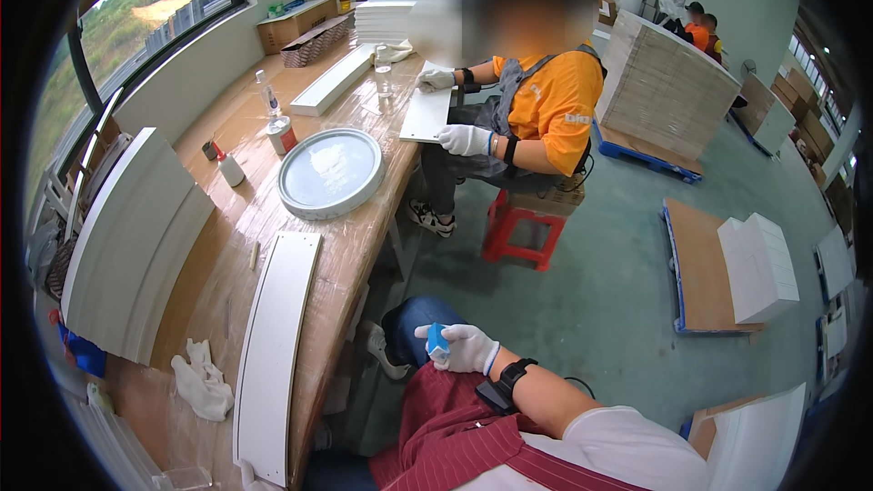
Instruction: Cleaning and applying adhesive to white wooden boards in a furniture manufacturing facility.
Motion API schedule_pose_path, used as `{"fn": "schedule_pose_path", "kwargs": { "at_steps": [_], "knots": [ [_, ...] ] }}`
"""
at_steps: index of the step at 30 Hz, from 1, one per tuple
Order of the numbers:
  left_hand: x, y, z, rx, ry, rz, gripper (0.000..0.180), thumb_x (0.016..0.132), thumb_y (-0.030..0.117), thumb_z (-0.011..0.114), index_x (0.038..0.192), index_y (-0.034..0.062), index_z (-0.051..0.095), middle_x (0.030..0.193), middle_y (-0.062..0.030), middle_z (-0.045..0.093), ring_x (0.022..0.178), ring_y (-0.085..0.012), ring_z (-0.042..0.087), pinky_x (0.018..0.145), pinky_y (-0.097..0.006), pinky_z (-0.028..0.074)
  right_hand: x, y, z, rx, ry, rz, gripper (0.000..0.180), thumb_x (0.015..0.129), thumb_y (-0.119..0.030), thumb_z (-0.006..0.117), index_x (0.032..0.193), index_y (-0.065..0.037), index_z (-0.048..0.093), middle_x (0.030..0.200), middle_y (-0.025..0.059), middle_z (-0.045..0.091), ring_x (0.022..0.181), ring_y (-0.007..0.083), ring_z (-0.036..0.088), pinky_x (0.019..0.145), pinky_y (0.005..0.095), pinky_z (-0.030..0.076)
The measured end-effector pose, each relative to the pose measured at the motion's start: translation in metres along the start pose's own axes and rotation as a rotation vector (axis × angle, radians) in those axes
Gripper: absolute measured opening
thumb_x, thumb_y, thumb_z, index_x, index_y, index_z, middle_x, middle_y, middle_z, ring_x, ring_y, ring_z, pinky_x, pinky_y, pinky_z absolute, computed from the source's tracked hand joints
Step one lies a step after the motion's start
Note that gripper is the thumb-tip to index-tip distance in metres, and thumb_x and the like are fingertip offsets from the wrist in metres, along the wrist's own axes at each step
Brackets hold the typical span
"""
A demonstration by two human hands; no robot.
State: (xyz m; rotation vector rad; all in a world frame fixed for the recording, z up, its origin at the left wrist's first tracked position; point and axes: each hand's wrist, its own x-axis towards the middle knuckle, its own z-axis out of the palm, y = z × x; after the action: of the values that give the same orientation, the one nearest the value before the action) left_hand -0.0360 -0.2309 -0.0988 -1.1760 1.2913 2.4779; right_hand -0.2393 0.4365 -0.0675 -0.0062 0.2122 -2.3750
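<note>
A small blue block with a pale end is pinched in my right hand, which wears a white glove and is held over my lap. A long white board with small holes near its ends lies flat on the table, close to its edge. At the board's near end, only a bit of my gloved left hand shows at the lower rim of the picture. It touches or lies right beside the board's edge; most of its fingers are hidden. A crumpled white glove or cloth rests left of the board.
On the film-covered table stand a round pale-lidded tub, a can, bottles and stacked white boards. Across the corner, a seated co-worker in white gloves handles a white panel. Pallets stand right.
</note>
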Motion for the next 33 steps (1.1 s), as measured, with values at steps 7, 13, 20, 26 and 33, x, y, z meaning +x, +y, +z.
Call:
{"fn": "schedule_pose_path", "kwargs": {
  "at_steps": [7, 13, 20, 26, 33],
  "knots": [
    [0.032, 0.009, 0.093, 0.021, -0.062, -0.049, 0.069, 0.095, 0.058, 0.056, 0.138, 0.0044, 0.053, 0.124, -0.0127, 0.063, 0.11, -0.0297, 0.057, 0.099, -0.041, 0.044, -0.007, 0.002, -0.011, -0.026, 0.044, -0.025, 0.051, 0.088, -0.02, 0.069, 0.134, -0.002, 0.057, 0.09, 0.0118, 0.071, 0.076, 0.0216, 0.064, 0.071, 0.0364, 0.048],
    [0.019, 0.001, 0.023, 0.138, 0.026, 0.042, 0.071, 0.095, 0.059, 0.057, 0.14, 0.0044, 0.051, 0.128, -0.0129, 0.061, 0.114, -0.0304, 0.056, 0.102, -0.042, 0.042, -0.014, -0.002, -0.007, -0.023, 0.025, -0.059, 0.05, 0.089, -0.02, 0.068, 0.134, -0.002, 0.057, 0.09, 0.0125, 0.07, 0.075, 0.022, 0.063, 0.071, 0.0353, 0.048],
    [-0.018, -0.014, 0.016, 0.213, 0.15, 0.185, 0.073, 0.095, 0.059, 0.057, 0.143, 0.0045, 0.049, 0.132, -0.0132, 0.059, 0.118, -0.0313, 0.054, 0.106, -0.043, 0.04, -0.005, 0.005, -0.002, -0.04, 0.023, -0.034, 0.046, 0.088, -0.024, 0.068, 0.129, -0.004, 0.06, 0.087, 0.0111, 0.07, 0.073, 0.0231, 0.065, 0.067, 0.0333, 0.053],
    [-0.036, -0.001, 0.092, 0.156, 0.037, 0.169, 0.078, 0.092, 0.06, 0.06, 0.145, 0.004, 0.047, 0.137, -0.0112, 0.057, 0.121, -0.0316, 0.052, 0.108, -0.043, 0.039, -0.008, 0.004, 0.0, -0.031, 0.017, -0.038, 0.048, 0.087, -0.023, 0.07, 0.13, -0.004, 0.059, 0.087, 0.0116, 0.07, 0.074, 0.0228, 0.065, 0.067, 0.0333, 0.052],
    [-0.03, -0.001, 0.101, 0.17, 0.127, 0.184, 0.076, 0.093, 0.057, 0.062, 0.143, 0.0021, 0.048, 0.137, -0.0117, 0.058, 0.124, -0.0327, 0.052, 0.108, -0.043, 0.039, -0.005, -0.002, -0.01, -0.01, 0.012, -0.033, 0.049, 0.088, -0.023, 0.069, 0.131, -0.004, 0.058, 0.089, 0.0126, 0.071, 0.074, 0.023, 0.066, 0.067, 0.0338, 0.053]
  ]
}}
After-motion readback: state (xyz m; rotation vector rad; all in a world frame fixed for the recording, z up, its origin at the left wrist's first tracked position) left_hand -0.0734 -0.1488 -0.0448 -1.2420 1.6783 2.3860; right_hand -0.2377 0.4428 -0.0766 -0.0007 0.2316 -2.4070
